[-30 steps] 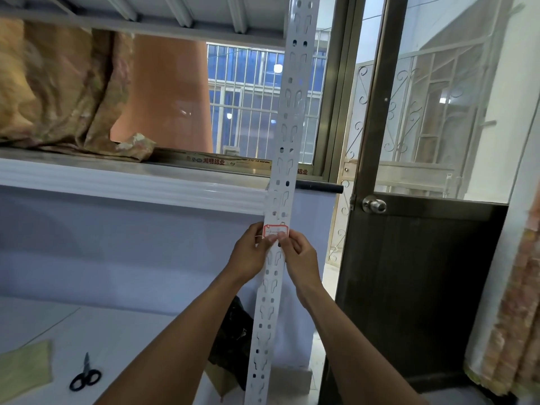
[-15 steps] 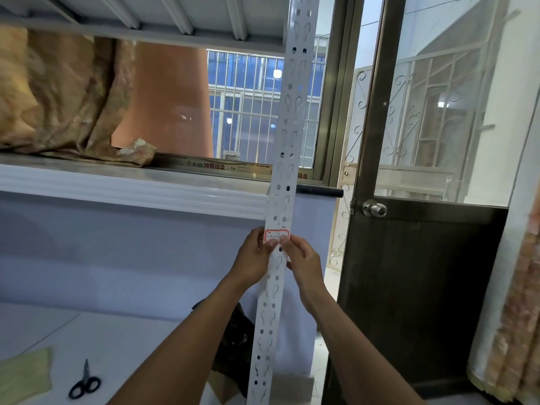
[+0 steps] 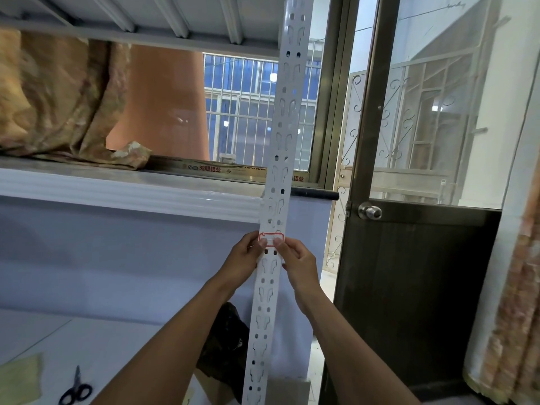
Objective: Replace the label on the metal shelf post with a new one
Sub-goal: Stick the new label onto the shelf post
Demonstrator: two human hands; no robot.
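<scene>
A white perforated metal shelf post (image 3: 285,127) runs from top centre down to the bottom edge. A small white label with a red border (image 3: 271,237) lies across the post at about mid height. My left hand (image 3: 244,258) grips the post's left edge, its thumb pressing on the label's lower left part. My right hand (image 3: 298,263) holds the post's right edge, with its thumb on the label's lower right part. Both forearms reach up from the bottom of the view.
Black scissors (image 3: 76,390) and a yellow-green sheet (image 3: 20,378) lie on the white shelf surface at bottom left. A dark bag (image 3: 229,340) sits behind the post. Draped cloth (image 3: 58,97) hangs at upper left. A dark door with a round knob (image 3: 370,212) stands right.
Both hands stay on the post with the thumbs at the label. The view has tilted slightly upward, so the hands and label sit a little lower in frame.
</scene>
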